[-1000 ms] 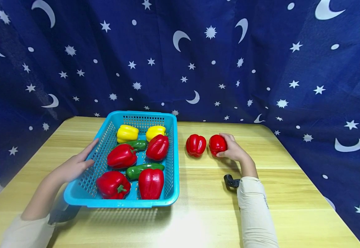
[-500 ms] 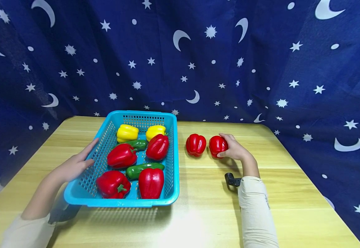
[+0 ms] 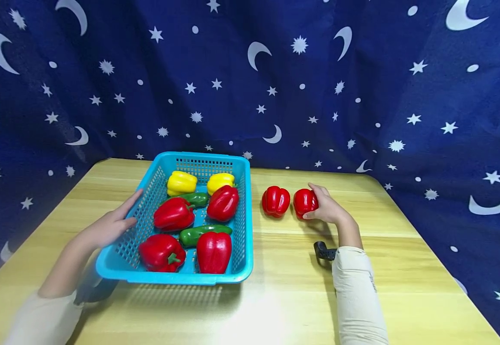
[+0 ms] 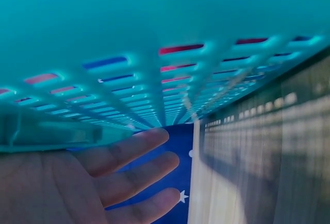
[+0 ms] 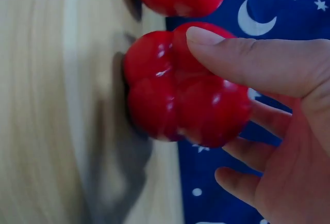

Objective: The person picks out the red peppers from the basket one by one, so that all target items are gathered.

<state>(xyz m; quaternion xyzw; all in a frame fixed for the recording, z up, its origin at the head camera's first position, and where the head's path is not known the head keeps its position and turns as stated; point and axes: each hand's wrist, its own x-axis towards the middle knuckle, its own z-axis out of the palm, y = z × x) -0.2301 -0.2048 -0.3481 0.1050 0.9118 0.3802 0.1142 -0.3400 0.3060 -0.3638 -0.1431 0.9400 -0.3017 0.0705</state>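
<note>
We locate the pepper right of centre in the head view, at the table; whether it bears on the wood we cannot tell. The second pepper sits just to its left in that frame. Our right hand pinches the first: in the right wrist view the thumb lies across an upper lobe and the fingers pass behind, their contact partly hidden. We judge the pepper light and stiff, probably a hollow moulding, since its glossy skin shows no dent under the thumb. We rate that skin slippery but not fragile. We take hold across the widest lobes, thumb opposite fingers, using the grooves to resist rolling. At the left of the head view, our left hand lies at the rim of the basket; the left wrist view shows three fingers straight and spread below it. We judge the basket light, slightly flexible and best held by its rim.
</note>
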